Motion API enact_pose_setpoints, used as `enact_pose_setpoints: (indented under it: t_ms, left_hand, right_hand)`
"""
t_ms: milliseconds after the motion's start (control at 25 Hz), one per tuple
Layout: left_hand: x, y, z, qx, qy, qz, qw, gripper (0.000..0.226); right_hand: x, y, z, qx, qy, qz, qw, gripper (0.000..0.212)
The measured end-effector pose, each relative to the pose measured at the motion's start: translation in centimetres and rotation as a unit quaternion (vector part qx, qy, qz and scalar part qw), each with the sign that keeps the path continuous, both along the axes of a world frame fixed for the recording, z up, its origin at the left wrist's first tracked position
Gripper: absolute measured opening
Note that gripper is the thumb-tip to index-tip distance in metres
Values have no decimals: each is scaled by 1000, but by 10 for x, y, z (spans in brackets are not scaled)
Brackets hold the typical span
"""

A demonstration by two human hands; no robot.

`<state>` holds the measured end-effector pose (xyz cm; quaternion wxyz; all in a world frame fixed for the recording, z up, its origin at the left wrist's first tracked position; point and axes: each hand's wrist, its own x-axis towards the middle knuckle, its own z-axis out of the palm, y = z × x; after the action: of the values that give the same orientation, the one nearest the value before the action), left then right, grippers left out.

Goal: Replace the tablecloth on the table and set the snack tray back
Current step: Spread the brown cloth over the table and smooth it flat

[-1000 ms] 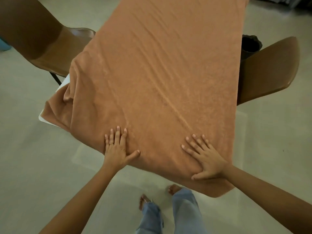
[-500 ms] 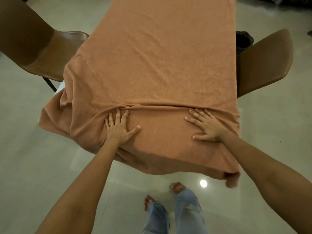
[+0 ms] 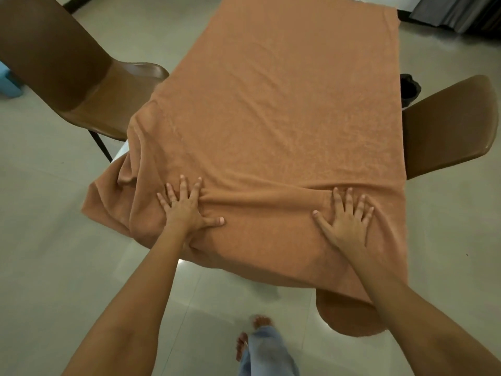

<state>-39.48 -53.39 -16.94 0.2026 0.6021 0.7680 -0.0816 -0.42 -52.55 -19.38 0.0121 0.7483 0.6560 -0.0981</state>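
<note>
An orange-brown tablecloth (image 3: 284,109) covers the whole long table and hangs over its near end and left corner. My left hand (image 3: 187,207) lies flat on the cloth near the left side, fingers spread. My right hand (image 3: 348,218) presses flat near the right side, fingers spread too. A raised fold of cloth runs across the table between and just ahead of both hands. A sliver of the white table (image 3: 120,153) shows at the left corner. No snack tray is in view.
A brown chair (image 3: 81,77) stands at the table's left and another brown chair (image 3: 450,123) at its right. A dark bin (image 3: 409,86) sits behind the right chair. Pale tiled floor (image 3: 54,240) surrounds the table; my feet are below.
Both flat hands slid forward on the cloth, pushing up a fold across the table. The near hanging edge has drawn up and the right corner droops lower.
</note>
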Motion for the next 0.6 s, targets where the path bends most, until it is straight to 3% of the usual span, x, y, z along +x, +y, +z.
enact_pose_setpoints:
  t_ms: [160,280,360,440,520,600]
  left_hand:
    - [1,21,2,-7,-25,31,999,121]
    - [-10,22,5,144,-72,82,984,91]
    - [-32,18,10,286,-162,153,932,74]
    - [-63,13,11,353,-119,181,910,66]
    - [-97,13,8,315,-54,190,928,80]
    - [-119,17,3,217,-66,185,956,103]
  right_hand:
    - [7,30,-1,27,-23,-5,999,93]
    - [11,41,-3,46,-26,-30,998,84]
    - [-9,43,-1,90,-60,-65,992,66]
    - [-56,53,3,158,-37,-38,986,47]
    - [-133,72,8,165,97,69,979,53]
    - [-216,83,12,53,168,174,969,72]
